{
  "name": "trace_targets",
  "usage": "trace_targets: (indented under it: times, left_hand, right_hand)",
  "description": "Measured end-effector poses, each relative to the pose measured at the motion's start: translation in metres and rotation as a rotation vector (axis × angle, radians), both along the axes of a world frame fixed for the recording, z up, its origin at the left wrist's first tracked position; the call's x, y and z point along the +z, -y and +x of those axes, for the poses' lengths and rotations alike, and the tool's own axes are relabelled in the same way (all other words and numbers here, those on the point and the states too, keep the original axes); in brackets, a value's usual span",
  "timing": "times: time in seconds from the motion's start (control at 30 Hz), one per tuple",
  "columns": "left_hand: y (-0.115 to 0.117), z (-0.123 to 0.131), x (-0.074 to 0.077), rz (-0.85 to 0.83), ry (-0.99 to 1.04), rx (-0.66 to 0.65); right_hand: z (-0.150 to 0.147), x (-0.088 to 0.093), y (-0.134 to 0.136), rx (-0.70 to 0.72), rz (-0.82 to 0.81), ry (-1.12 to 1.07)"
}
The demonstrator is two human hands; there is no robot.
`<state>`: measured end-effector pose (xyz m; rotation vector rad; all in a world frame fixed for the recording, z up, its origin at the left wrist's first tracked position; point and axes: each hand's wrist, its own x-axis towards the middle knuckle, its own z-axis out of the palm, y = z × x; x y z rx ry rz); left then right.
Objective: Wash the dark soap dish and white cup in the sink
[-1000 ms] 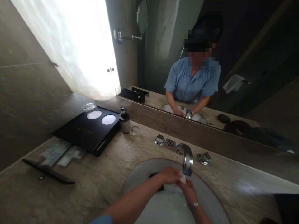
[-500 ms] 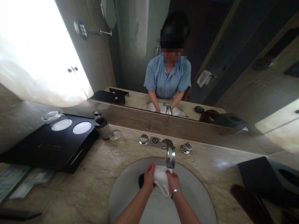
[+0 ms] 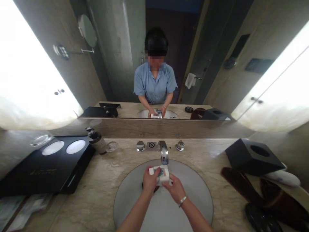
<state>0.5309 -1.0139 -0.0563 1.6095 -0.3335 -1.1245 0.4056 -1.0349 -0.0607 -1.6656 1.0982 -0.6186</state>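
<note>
Since half a second ago the white cloth [image 3: 160,174] sits folded tighter under the faucet [image 3: 164,153], lower centre. Both my left hand [image 3: 150,179] and right hand [image 3: 175,189] grip it over the sink [image 3: 198,193], fingers curled around its edges.

The tap [image 3: 164,153] is shiny metal, and so are the two knobs beside it. The sink [image 3: 193,193] looks smooth and matt grey. The counter [image 3: 101,180] is polished stone (it has cloudy beige swirls). The black tray [image 3: 43,170] is glossy. The white cloth [image 3: 160,174] looks soft.
</note>
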Motion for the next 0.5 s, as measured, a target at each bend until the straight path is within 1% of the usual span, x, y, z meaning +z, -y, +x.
trace_targets:
  times: [0.07,0.1,0.13,0.17,0.2,0.23,0.3,0.37,0.43,0.47,0.5]
  left_hand:
    - [-0.015,0.002,0.020,-0.067,0.568,-0.064]
    - [-0.024,0.001,0.029,-0.076,0.832,-0.122]
    - [-0.033,0.000,0.037,-0.062,1.043,-0.185]
    - [-0.042,-0.002,0.043,-0.032,1.183,-0.239]
    - [-0.049,-0.006,0.048,0.003,1.241,-0.271]
    - [-0.055,-0.011,0.052,0.025,1.270,-0.290]
    - [-0.062,-0.022,0.057,0.027,1.293,-0.287]
    - [-0.062,-0.033,0.058,-0.030,1.216,-0.278]
    - [-0.058,-0.041,0.054,-0.133,0.969,-0.296]
    - [-0.055,-0.042,0.050,-0.184,0.832,-0.314]
    - [-0.053,-0.042,0.045,-0.229,0.731,-0.329]
  right_hand:
    - [-0.004,-0.011,-0.013,0.036,0.285,0.354]
    - [-0.004,-0.013,-0.022,0.018,0.434,0.485]
    - [-0.003,-0.014,-0.031,-0.030,0.565,0.578]
    - [-0.001,-0.014,-0.040,-0.087,0.669,0.643]
    - [0.001,-0.012,-0.049,-0.134,0.740,0.694]
    - [0.002,-0.009,-0.056,-0.147,0.766,0.753]
    - [0.001,-0.003,-0.064,-0.104,0.738,0.885]
    - [-0.008,0.006,-0.061,-0.080,0.680,0.951]
    - [-0.029,0.020,-0.046,-0.086,0.562,0.878]
    - [-0.043,0.030,-0.033,-0.087,0.466,0.778]
    - [-0.059,0.041,-0.017,-0.092,0.335,0.629]
